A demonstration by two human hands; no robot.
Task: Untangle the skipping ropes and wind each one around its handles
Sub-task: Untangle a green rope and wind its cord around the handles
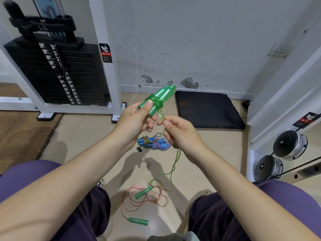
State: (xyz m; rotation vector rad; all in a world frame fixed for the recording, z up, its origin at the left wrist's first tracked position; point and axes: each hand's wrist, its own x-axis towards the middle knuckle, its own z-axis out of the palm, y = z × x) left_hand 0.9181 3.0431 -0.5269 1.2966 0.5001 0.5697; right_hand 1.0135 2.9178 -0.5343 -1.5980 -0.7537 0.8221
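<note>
Left hand (pixel 137 117): fingers gripping paired translucent green plastic handles (pixel 157 100), rope coils forming.
Right hand (pixel 178 133): fingers pinching green rope (pixel 176 160).
Done: blue-handled bundle (pixel 152 142) lying wound.
Remaining: pink rope (pixel 144 200) lying loose.

Left hand (pixel 137 117) clasping paired green handles (pixel 159 99), right hand (pixel 178 131) pinching green rope (pixel 176 160), floor (pixel 83 136) below
</note>
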